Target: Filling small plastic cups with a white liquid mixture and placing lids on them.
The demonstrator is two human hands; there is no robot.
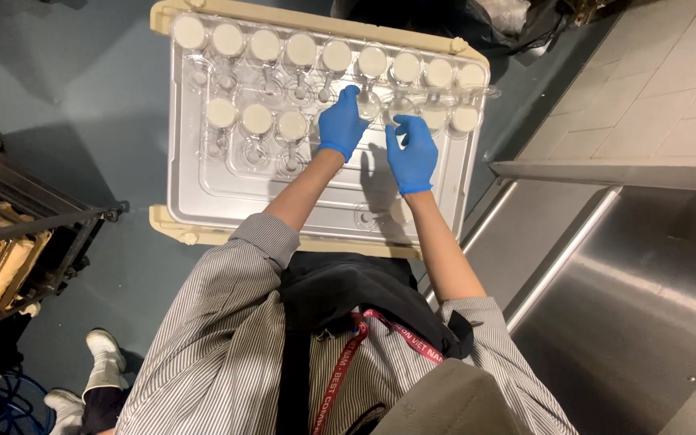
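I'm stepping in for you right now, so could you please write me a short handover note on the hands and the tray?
Left hand in a blue glove: fingers on a clear plastic cup in the second row, grip unclear.
Right hand in a blue glove: open, fingers beside the same cup.
The large grey plastic tray sits on a cream crate.
Done: top row filled with round white lidded cups; second row holds three at left, two at right.
Left: the middle of the second row; the near part of the tray is bare.
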